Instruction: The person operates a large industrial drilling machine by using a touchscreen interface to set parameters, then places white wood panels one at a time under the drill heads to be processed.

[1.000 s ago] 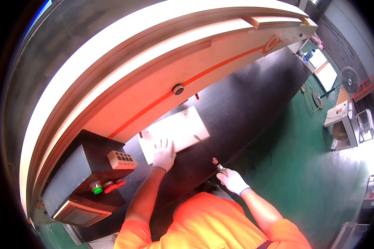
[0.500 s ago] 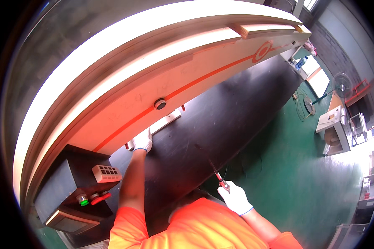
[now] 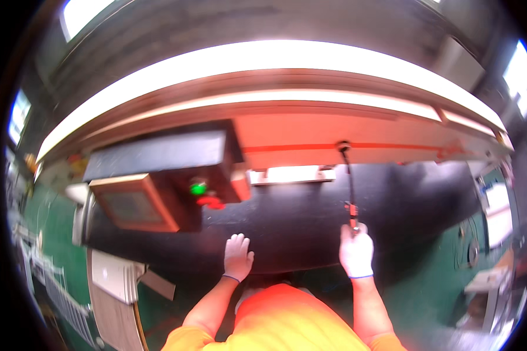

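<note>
White gloves cover both hands. My left hand [image 3: 238, 256] is held palm down near the front edge of the black table [image 3: 287, 225], its fingers stretched out and nothing in them. In my right hand [image 3: 357, 253] is a long thin tool [image 3: 353, 212] with a red-and-dark handle and a slim dark shaft. The shaft points away from me, and its tip appears against the round black knob on the machine's front; I cannot tell whether they touch. A white bar [image 3: 293, 174] lies along the far side of the table, under the red-striped panel [image 3: 298, 136].
On the left, a dark control box [image 3: 158, 146] juts over the table, with a tilted screen [image 3: 126, 202], a green button [image 3: 198, 188] and a red switch [image 3: 211, 202]. Pale boards [image 3: 114, 278] stand on the green floor at lower left. A white stand [image 3: 486, 281] is at right.
The view has swung left. My left hand has come away from beside the white bar, back toward me, and is now open. My right hand has brought the tool forward over the table.
</note>
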Action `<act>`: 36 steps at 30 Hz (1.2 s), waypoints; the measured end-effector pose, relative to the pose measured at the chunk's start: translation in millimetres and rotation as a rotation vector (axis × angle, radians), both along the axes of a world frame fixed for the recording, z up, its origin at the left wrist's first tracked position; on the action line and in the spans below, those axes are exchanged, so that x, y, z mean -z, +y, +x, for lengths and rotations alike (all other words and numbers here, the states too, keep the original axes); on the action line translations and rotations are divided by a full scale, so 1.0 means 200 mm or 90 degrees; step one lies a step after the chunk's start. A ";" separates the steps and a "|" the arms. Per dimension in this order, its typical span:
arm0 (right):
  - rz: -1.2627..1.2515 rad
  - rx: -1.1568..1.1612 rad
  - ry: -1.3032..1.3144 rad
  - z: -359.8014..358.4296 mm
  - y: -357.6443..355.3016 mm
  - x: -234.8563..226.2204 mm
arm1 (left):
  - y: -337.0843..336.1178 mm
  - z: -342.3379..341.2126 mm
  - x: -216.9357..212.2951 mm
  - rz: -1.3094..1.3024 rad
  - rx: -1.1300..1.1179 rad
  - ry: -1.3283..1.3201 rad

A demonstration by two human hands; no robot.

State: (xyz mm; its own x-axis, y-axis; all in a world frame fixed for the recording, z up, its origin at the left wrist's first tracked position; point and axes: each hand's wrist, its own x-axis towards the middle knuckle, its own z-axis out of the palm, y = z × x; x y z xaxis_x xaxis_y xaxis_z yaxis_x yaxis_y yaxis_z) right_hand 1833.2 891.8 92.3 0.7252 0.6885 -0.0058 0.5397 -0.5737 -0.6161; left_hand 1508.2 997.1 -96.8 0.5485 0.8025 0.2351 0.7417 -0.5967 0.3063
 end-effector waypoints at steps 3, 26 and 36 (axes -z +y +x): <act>0.120 0.047 0.153 -0.13 -0.02 0.00 | -0.12 -0.19 -0.16 -0.087 -0.043 0.026; -0.270 -0.411 0.272 -1.73 0.09 0.60 | -0.60 -2.64 0.23 -0.372 -0.920 -1.253; -0.293 -0.546 0.208 -2.09 0.72 0.72 | -0.44 -2.91 0.29 -0.447 -0.727 -1.497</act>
